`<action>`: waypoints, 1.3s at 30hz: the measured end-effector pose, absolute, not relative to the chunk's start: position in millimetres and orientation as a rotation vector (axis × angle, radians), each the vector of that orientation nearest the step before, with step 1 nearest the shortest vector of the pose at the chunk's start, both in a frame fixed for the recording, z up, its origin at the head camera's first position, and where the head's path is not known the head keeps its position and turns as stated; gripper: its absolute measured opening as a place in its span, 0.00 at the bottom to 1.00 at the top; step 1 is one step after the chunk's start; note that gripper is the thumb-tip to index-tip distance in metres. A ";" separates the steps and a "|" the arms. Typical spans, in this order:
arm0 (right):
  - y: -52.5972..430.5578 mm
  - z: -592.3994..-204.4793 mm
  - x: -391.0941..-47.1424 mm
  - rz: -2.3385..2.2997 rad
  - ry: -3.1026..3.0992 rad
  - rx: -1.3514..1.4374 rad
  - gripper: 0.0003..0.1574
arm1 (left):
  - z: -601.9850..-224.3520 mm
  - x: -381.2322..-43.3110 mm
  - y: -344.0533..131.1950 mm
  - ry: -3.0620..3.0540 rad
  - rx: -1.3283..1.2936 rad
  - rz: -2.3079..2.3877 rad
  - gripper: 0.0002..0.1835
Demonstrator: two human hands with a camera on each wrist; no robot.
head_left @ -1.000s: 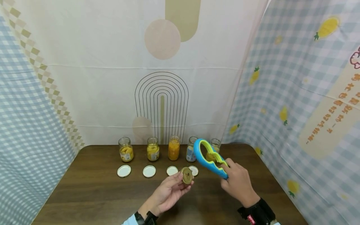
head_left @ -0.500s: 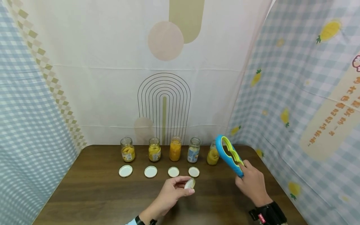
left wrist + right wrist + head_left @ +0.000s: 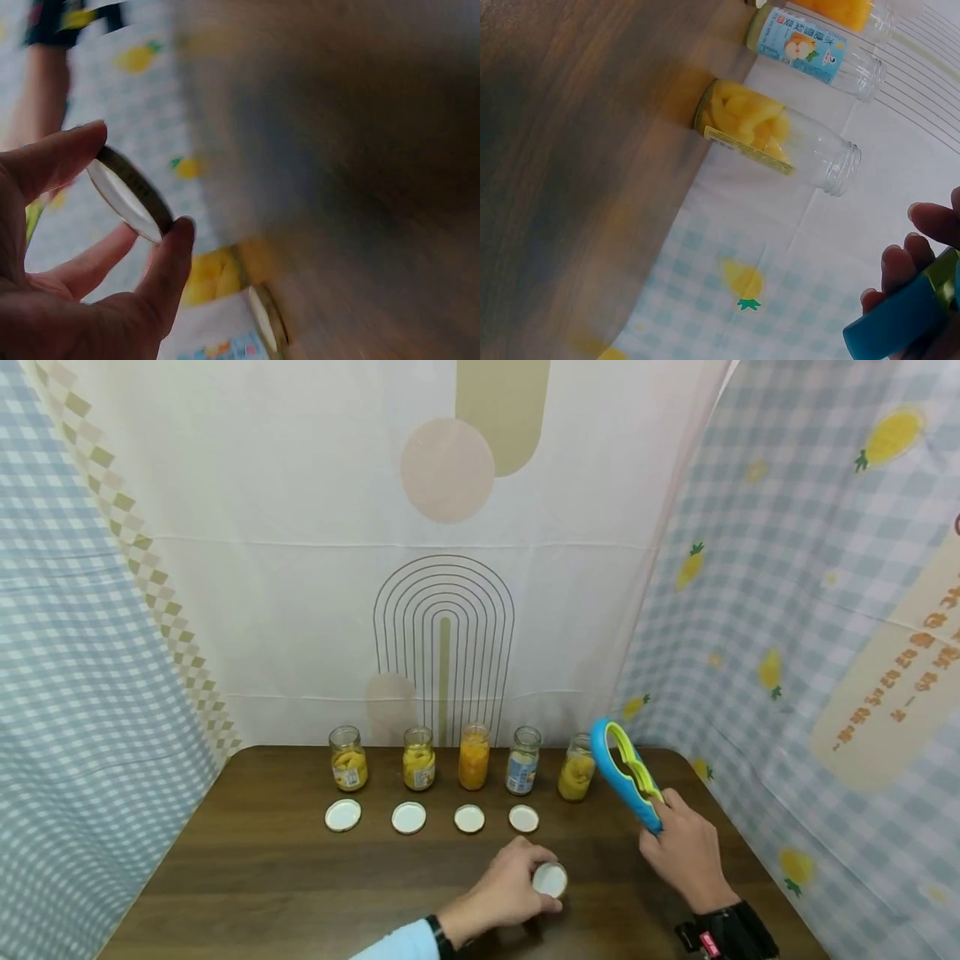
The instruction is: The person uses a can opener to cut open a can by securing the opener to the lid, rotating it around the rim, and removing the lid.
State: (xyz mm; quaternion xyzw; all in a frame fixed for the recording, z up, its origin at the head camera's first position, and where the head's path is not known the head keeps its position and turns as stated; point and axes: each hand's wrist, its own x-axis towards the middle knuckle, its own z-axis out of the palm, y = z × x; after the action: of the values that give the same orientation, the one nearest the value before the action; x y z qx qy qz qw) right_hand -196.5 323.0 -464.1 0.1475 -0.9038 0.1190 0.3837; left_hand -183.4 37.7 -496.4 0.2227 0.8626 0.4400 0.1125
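Note:
My left hand (image 3: 513, 883) pinches a jar lid (image 3: 550, 880) by its rim, white inner side up, low over the table in front of the row of lids. The left wrist view shows the lid (image 3: 135, 193) between thumb and fingertips, with a gold edge. My right hand (image 3: 684, 852) grips a blue and lime-green jar opener (image 3: 628, 777) by its handle, raised at the right. Nearest to the opener stands an uncapped jar (image 3: 576, 770) of yellow fruit. In the right wrist view that jar (image 3: 746, 124) has its bare glass mouth showing.
Several more uncapped jars line the table's back: one with a blue label (image 3: 522, 768), one of orange fruit (image 3: 474, 760), and two of yellow fruit (image 3: 348, 764). White-faced lids (image 3: 408, 817) lie in front of them on the brown table (image 3: 300, 885). Patterned cloths (image 3: 300, 610) hang behind and beside.
My left hand has turned the lid from its gold face to its white face and brought it right and down. My right hand has drawn the jar opener rightward, off the rightmost jar.

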 end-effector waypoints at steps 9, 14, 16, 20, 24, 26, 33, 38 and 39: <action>324.7 -463.9 -194.0 0.340 -2.299 0.344 0.29 | -516.2 -221.3 101.7 2.805 1.025 0.400 0.22; 326.4 -466.6 -191.3 0.350 -2.300 0.333 0.29 | -536.8 -245.8 129.3 2.805 1.047 0.265 0.17; 327.0 -467.0 -190.6 0.352 -2.298 0.329 0.29 | -540.5 -252.0 134.6 2.797 0.996 0.330 0.18; 328.4 -466.4 -190.0 0.357 -2.295 0.324 0.29 | -532.1 -256.3 133.8 2.754 0.850 0.564 0.23; 330.4 -464.4 -189.7 0.353 -2.286 0.317 0.28 | -520.2 -259.1 130.2 2.714 0.697 0.761 0.27; 331.0 -463.9 -189.4 0.353 -2.286 0.310 0.27 | -517.5 -262.2 129.4 2.709 0.644 0.816 0.27; 332.4 -462.6 -192.2 0.375 -2.290 0.292 0.25 | -509.1 -275.0 135.6 2.683 0.459 0.905 0.30; 329.6 -465.9 -192.1 0.395 -2.316 0.286 0.26 | -513.5 -280.3 136.0 2.702 0.395 0.914 0.33; 329.2 -467.0 -191.7 0.397 -2.324 0.286 0.26 | -515.4 -280.5 135.0 2.709 0.389 0.914 0.33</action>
State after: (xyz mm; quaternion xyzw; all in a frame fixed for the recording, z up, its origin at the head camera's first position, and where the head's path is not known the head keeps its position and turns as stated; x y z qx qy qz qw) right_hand -191.7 329.2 -467.0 0.1116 -0.9075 0.1551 0.3741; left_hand -280.5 135.0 -515.4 0.1338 0.9311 0.3143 0.1277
